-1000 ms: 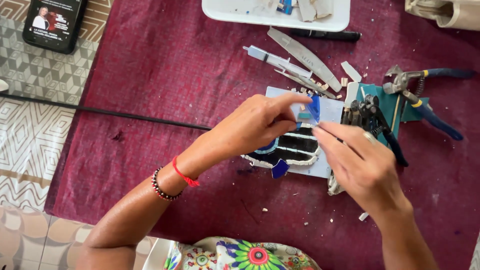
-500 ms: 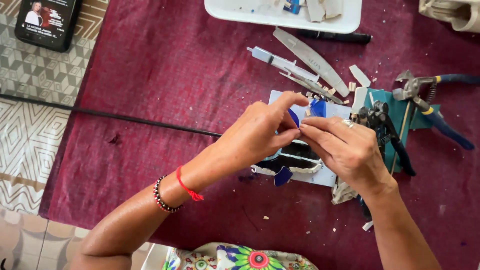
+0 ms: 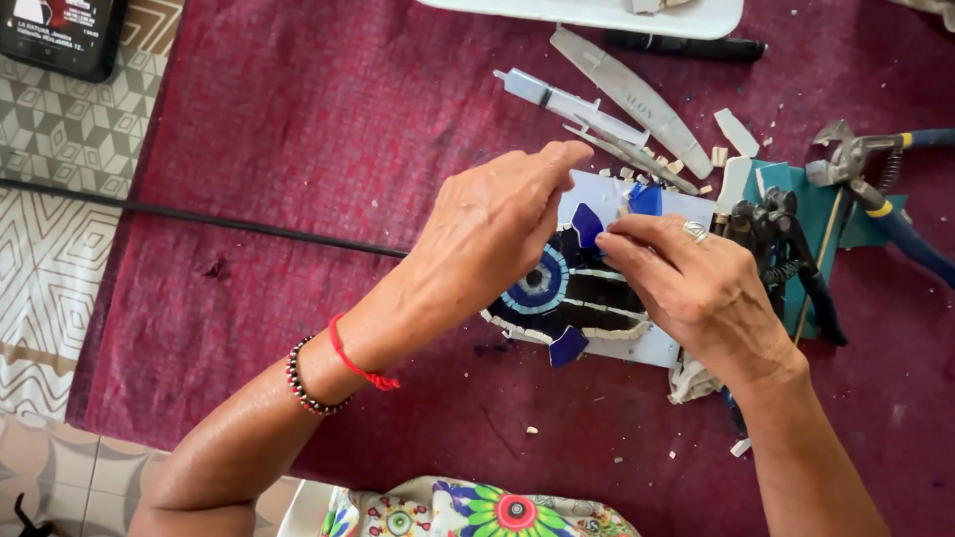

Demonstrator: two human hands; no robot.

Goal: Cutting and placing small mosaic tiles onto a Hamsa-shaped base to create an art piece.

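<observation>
A fish-shaped mosaic (image 3: pixel 562 298) of dark and blue tile pieces lies on a white board (image 3: pixel 657 343) over a maroon cloth. My left hand (image 3: pixel 492 234) hovers over its upper left, fingers curled, fingertips at a small dark blue shard (image 3: pixel 587 224). My right hand (image 3: pixel 696 283), with a ring, presses its fingertips beside the same shard, just below a brighter blue piece (image 3: pixel 645 199). Which hand grips the shard I cannot tell.
A syringe (image 3: pixel 572 99) and grey tile strips (image 3: pixel 632 99) lie above the board. Black nippers (image 3: pixel 786 254) on teal tiles sit to the right, blue-handled pliers (image 3: pixel 875 184) farther right. A white tray (image 3: pixel 597 15) and a black marker (image 3: pixel 686 45) are at the top, a phone (image 3: pixel 60 35) top left.
Both hands have come together and lowered onto the mosaic's top edge. The blue piece held up a second ago now sits down at the board.
</observation>
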